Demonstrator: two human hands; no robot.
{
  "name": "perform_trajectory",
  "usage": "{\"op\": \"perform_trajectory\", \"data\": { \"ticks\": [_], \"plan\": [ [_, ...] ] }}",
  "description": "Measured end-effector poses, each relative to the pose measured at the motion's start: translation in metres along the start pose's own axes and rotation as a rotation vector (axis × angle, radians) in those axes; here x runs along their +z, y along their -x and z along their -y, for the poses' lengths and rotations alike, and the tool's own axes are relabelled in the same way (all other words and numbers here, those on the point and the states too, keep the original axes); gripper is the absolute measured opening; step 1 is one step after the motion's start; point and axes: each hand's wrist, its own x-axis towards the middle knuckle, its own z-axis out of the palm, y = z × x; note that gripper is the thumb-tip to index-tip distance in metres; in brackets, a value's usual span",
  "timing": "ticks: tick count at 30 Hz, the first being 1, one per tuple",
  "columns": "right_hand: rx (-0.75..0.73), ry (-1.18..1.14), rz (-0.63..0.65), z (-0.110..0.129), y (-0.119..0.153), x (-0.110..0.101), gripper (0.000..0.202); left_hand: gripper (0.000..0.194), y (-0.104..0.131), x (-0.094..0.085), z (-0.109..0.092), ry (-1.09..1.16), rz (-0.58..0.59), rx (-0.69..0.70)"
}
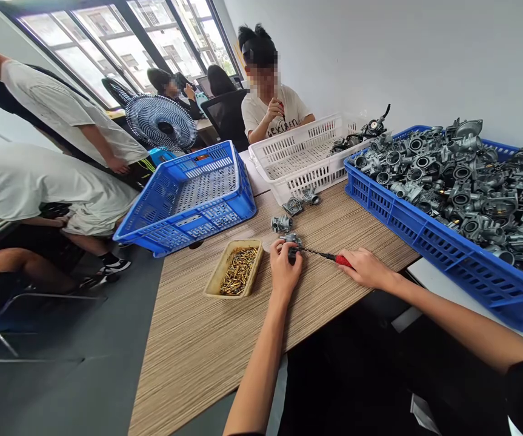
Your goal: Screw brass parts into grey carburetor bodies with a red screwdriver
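Note:
My left hand (pixel 285 266) is closed around a grey metal carburetor body (pixel 292 240) on the wooden table, and covers part of it. In my right hand (pixel 365 267) is a screwdriver (pixel 343 260) with a red handle. Its dark shaft points left, and the tip meets the right side of the held carburetor body; the exact contact spot is too small to make out. Just beyond my left hand lie more loose carburetor bodies (pixel 282 223). Left of that hand sits a small cream tray (pixel 210 288) filled with small brass-coloured parts (pixel 238 272).
A blue crate (pixel 393 212) heaped with carburetor bodies stands at the right. Behind the table's middle is a white crate (pixel 297 188) with a few parts; another blue crate (pixel 206 225) is at the left. A co-worker (pixel 270 109) sits opposite. A fan (pixel 161 121) and other people are farther back.

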Motion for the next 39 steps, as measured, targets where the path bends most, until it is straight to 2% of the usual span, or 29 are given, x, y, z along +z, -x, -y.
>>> {"op": "perform_trajectory", "data": {
  "ticks": [39],
  "plan": [
    [-0.023, -0.018, -0.027, -0.0037, -0.0001, 0.0039, 0.015, 0.018, -0.0013, -0.0006, -0.0004, 0.02, 0.001, 0.013]
  ]
}}
